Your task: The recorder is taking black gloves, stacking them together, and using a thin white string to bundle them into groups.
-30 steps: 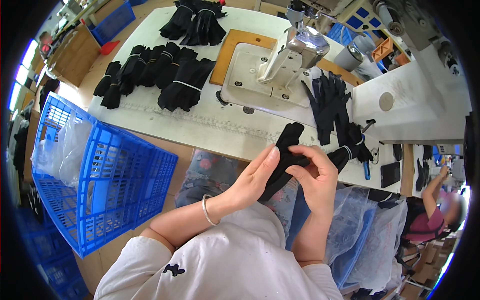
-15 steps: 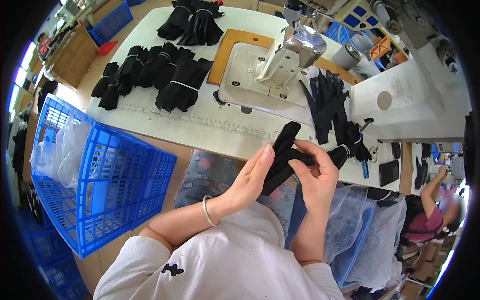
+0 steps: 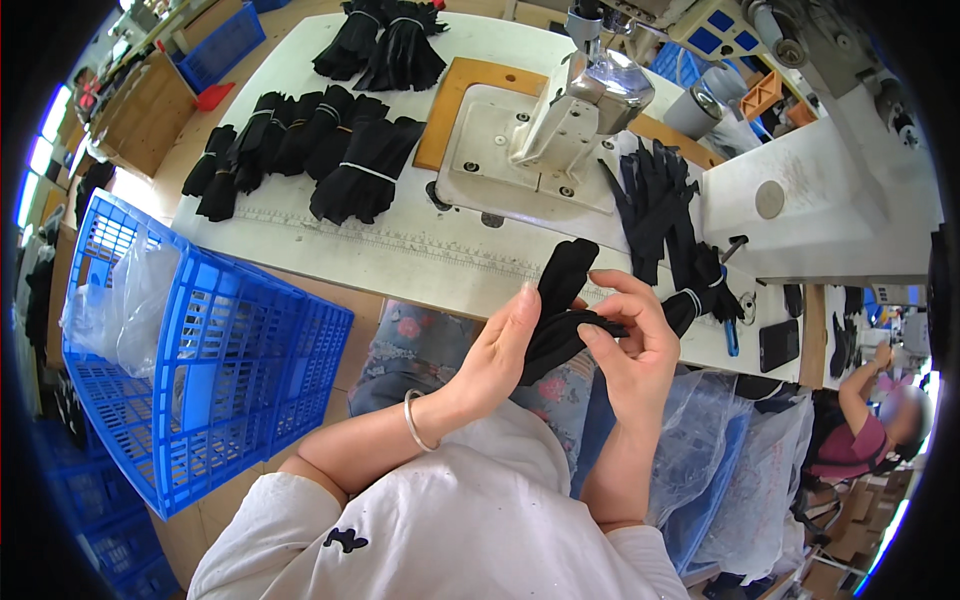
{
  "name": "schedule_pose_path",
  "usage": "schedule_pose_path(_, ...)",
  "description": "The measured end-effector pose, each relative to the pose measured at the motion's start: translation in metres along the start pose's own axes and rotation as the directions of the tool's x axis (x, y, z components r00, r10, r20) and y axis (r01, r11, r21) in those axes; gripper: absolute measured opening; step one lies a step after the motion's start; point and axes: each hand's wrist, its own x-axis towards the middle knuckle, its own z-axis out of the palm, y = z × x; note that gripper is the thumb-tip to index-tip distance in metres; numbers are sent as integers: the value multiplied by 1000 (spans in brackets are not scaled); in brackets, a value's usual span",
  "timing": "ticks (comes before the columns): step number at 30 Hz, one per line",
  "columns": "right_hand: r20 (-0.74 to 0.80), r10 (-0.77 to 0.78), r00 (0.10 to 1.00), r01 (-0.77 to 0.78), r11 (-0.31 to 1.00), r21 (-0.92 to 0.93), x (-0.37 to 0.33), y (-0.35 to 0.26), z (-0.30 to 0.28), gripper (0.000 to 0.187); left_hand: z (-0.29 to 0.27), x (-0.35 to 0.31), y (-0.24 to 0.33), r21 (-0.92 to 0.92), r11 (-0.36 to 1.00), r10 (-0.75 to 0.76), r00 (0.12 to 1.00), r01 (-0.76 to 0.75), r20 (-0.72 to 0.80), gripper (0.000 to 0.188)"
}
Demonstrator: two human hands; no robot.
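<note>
A black glove [image 3: 558, 310] is held over my lap between both hands. My left hand [image 3: 497, 350] supports it from the left, palm against the fabric, a silver bangle on the wrist. My right hand [image 3: 630, 345] pinches the glove's edge with thumb and forefinger. In front of me stands a white sewing machine [image 3: 560, 130] on a white table [image 3: 400, 250]. Loose black gloves [image 3: 660, 210] lie to the right of the machine.
Tied bundles of black gloves [image 3: 300, 150] lie on the table's left and far side. A blue plastic crate [image 3: 180, 350] with a clear bag stands at my left. Clear plastic bags [image 3: 740, 470] hang at my right. Another person [image 3: 870, 420] sits at the far right.
The glove has been turned slightly in my hands, and the right fingers have shifted along its edge. Both hands stay over my lap.
</note>
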Motion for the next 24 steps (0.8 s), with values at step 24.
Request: schedule_pose_path(24,-42,58,997,-61,994,-89,-3,-16,2,24,-2,-4,0,331,941,104,991,-72,-81,41)
